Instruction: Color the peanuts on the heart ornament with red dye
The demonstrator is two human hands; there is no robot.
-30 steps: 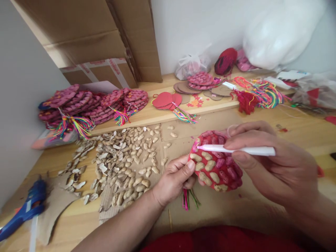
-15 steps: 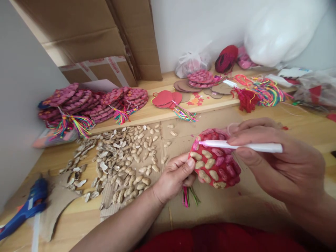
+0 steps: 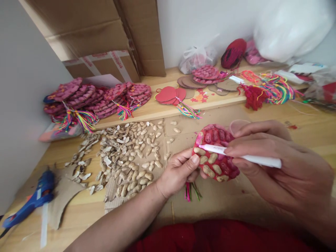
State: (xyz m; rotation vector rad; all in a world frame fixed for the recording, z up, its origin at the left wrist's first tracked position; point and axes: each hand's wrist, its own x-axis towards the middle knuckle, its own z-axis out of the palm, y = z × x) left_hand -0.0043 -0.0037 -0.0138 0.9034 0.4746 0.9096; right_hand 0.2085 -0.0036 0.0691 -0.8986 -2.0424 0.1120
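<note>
Above the cardboard-covered table (image 3: 236, 206), the left hand (image 3: 178, 173) pinches the red peanut-shell disc (image 3: 215, 154) by its edge; the right hand (image 3: 275, 164) grips a white marker (image 3: 241, 157), its tip touching the disc's upper left shells.

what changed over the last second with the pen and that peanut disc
The right hand tipped the white pen so its rear slopes down to the right; the tip stays at the upper left of the peanut disc. Nothing taken or let go: the left hand still pinches its edge. The peanut pile and glue gun are unmoved.
</note>
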